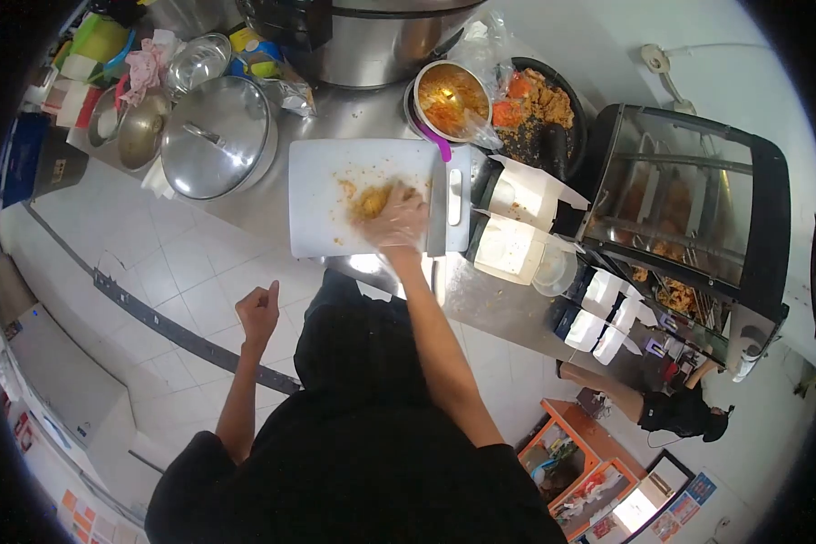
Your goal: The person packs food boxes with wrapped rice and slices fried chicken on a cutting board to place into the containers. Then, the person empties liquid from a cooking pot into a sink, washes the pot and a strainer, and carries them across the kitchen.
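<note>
Upper centre, the gloved right hand (403,218) is at the food (369,201) on the board (314,208), grip too blurred to tell; left hand (258,314), curled closed, hangs over open floor (213,299), below-left of the board's edge. Lower-right posters (684,510): print too small.

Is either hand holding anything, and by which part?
Right hand is at the breaded food's right side; blur hides any grip. Left hand shows nothing held.
</note>
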